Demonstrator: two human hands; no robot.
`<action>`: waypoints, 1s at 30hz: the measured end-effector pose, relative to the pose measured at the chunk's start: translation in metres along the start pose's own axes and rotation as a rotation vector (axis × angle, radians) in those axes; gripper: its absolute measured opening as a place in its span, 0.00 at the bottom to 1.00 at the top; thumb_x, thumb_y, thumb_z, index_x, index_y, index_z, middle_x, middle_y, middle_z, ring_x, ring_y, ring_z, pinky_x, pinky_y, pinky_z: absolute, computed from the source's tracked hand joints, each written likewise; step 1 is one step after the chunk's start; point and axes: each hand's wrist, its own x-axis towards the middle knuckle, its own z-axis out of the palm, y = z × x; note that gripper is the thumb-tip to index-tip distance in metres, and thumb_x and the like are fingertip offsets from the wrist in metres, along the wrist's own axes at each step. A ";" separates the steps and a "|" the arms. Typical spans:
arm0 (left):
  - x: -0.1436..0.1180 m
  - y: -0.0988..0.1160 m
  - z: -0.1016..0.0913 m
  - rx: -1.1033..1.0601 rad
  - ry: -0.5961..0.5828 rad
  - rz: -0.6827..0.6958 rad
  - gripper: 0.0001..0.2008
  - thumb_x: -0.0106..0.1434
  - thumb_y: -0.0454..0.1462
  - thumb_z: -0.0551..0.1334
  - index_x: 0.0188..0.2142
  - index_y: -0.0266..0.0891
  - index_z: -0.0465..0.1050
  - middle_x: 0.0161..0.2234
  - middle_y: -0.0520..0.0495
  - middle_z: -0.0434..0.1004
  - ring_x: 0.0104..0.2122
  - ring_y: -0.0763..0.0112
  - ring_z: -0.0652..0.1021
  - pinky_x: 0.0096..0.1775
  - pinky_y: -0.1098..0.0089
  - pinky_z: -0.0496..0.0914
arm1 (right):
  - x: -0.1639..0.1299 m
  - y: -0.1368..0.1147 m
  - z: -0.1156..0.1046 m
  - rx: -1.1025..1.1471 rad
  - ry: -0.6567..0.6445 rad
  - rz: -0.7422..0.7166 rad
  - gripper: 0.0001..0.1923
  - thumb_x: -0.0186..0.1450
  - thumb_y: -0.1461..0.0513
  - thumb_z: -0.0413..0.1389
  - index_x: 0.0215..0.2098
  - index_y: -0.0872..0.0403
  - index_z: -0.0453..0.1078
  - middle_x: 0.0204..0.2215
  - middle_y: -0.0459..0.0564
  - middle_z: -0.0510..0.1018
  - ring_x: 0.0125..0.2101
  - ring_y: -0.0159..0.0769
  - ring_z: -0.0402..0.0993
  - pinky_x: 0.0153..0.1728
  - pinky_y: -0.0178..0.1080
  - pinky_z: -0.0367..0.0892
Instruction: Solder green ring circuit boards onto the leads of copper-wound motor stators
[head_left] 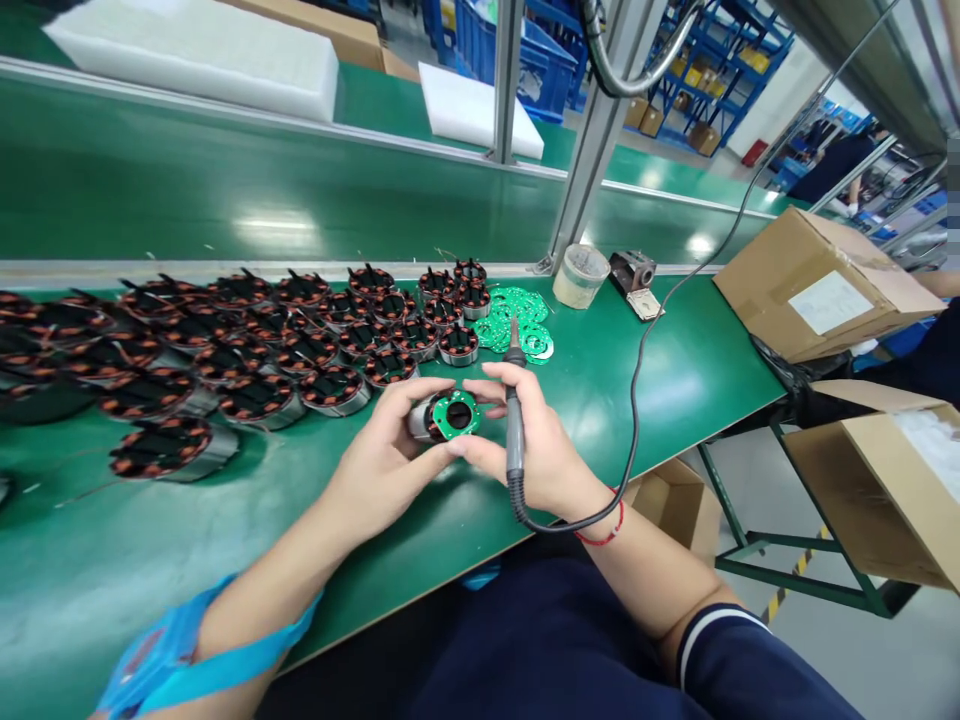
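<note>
Navy shirt (pixel 525 645), hands (pixel 384 462) gripping green-faced stator (pixel 443 417) between them, soldering iron (pixel 514 432) in right hand (pixel 551 455)

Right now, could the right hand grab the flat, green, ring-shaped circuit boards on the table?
Probably not easily: the right hand holds a grey pencil-shaped soldering iron, though only that seems to be in front of the circuit boards close ahead.

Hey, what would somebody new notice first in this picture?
Probably the copper-wound cores crowding the left of the green bench. Then, at centre, the left hand holds a single core with a ring-shaped board, while the right hand grips a corded soldering iron.
</note>
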 end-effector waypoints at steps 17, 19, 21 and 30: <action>0.004 -0.012 0.009 0.618 0.100 0.586 0.19 0.69 0.38 0.62 0.58 0.44 0.61 0.50 0.43 0.73 0.51 0.58 0.78 0.53 0.55 0.76 | 0.000 0.025 0.028 -0.157 0.360 -0.253 0.29 0.64 0.57 0.63 0.58 0.48 0.56 0.46 0.52 0.78 0.45 0.39 0.81 0.48 0.45 0.79; 0.002 -0.011 0.012 0.625 0.128 0.592 0.19 0.70 0.39 0.62 0.58 0.43 0.61 0.50 0.43 0.73 0.50 0.58 0.78 0.51 0.57 0.76 | 0.000 0.026 0.031 -0.138 0.396 -0.271 0.29 0.65 0.57 0.63 0.59 0.47 0.56 0.47 0.52 0.78 0.45 0.38 0.81 0.48 0.45 0.79; -0.001 -0.014 0.014 0.651 0.170 0.591 0.19 0.70 0.39 0.62 0.57 0.43 0.61 0.50 0.42 0.73 0.49 0.58 0.78 0.50 0.58 0.76 | 0.000 0.026 0.032 -0.155 0.386 -0.262 0.29 0.65 0.57 0.63 0.59 0.47 0.55 0.49 0.53 0.78 0.47 0.39 0.80 0.49 0.45 0.79; -0.002 -0.033 0.014 0.895 -0.010 0.156 0.18 0.68 0.44 0.56 0.52 0.36 0.67 0.45 0.35 0.77 0.47 0.45 0.77 0.45 0.49 0.74 | 0.009 0.042 0.017 -0.530 0.069 -0.211 0.20 0.71 0.60 0.57 0.59 0.53 0.63 0.46 0.57 0.82 0.44 0.47 0.79 0.46 0.51 0.78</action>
